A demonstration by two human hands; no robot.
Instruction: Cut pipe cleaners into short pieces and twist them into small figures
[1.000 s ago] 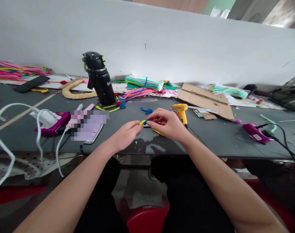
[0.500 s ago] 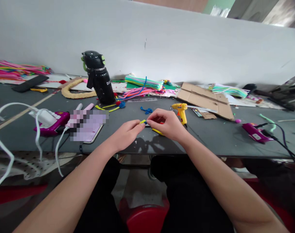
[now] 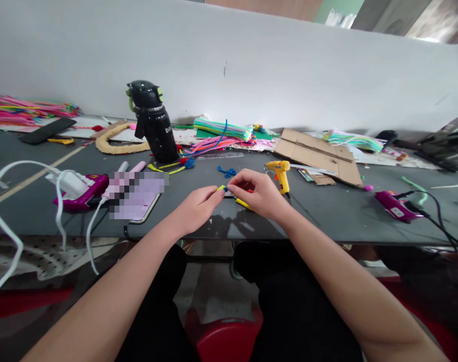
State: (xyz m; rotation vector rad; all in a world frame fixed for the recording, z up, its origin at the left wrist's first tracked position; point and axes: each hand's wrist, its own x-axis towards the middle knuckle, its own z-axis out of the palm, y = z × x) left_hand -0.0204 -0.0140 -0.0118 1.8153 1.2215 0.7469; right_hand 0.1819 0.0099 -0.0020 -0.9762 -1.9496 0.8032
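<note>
My left hand point(image 3: 197, 207) is closed, its thumb and fingers pinching the yellow part of a small pipe cleaner piece point(image 3: 221, 188). My right hand point(image 3: 258, 192) pinches the blue end of that same piece, so the two hands almost meet just above the table. Most of the piece is hidden by my fingers. Beneath my right hand lies a tool with a yellow handle point(image 3: 244, 204) and a bit of red, mostly covered. Just beyond my fingers rest twisted blue pipe cleaners point(image 3: 227, 172). A yellow glue gun point(image 3: 282, 176) stands to the right of my right hand.
A black bottle point(image 3: 159, 133) stands behind a phone point(image 3: 146, 201) at left, near a purple power socket point(image 3: 81, 193) with white cables. Pipe cleaner bundles point(image 3: 223, 129) and cardboard point(image 3: 315, 153) lie along the wall. Another purple socket point(image 3: 396, 207) sits right.
Both hands stay in nearly the same place. My fingers have closed in on the piece, and less of its yellow and blue shows between them.
</note>
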